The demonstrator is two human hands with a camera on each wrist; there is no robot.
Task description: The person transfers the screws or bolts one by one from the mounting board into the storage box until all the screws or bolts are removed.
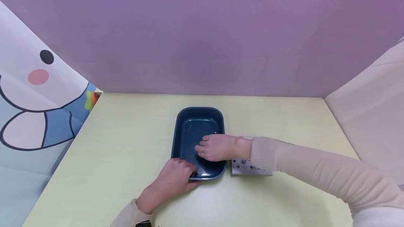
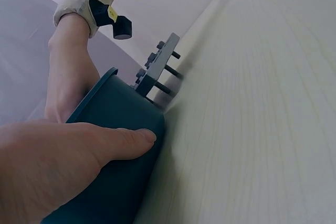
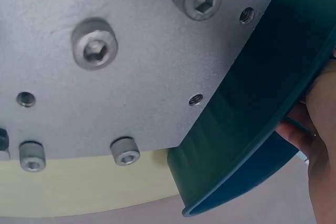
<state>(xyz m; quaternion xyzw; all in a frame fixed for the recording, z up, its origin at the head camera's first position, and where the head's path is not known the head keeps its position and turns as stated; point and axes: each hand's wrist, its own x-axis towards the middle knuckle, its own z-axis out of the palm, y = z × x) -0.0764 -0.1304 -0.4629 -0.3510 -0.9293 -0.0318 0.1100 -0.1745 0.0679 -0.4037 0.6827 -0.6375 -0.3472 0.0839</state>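
A dark teal rectangular tray (image 1: 197,129) sits on the table. My left hand (image 1: 177,176) grips its near left corner, thumb outside along the wall and fingers over the rim; in the left wrist view the thumb of that hand (image 2: 79,153) lies along the tray's outer wall (image 2: 123,108). Over the right rim reaches my right hand (image 1: 216,147), fingers bent down into the tray. Its fingertips are largely hidden, and I cannot tell whether they hold anything. Under the right forearm stands a grey metal plate (image 1: 249,171) with holes and socket-head screws (image 3: 94,44).
The metal plate (image 2: 160,66) is raised off the table on bolt-like legs, close against the tray's right side. A pale wooden table (image 1: 104,143) carries both. A purple cloth wall (image 1: 202,45) rises behind, with a printed cartoon cloth (image 1: 31,115) at left.
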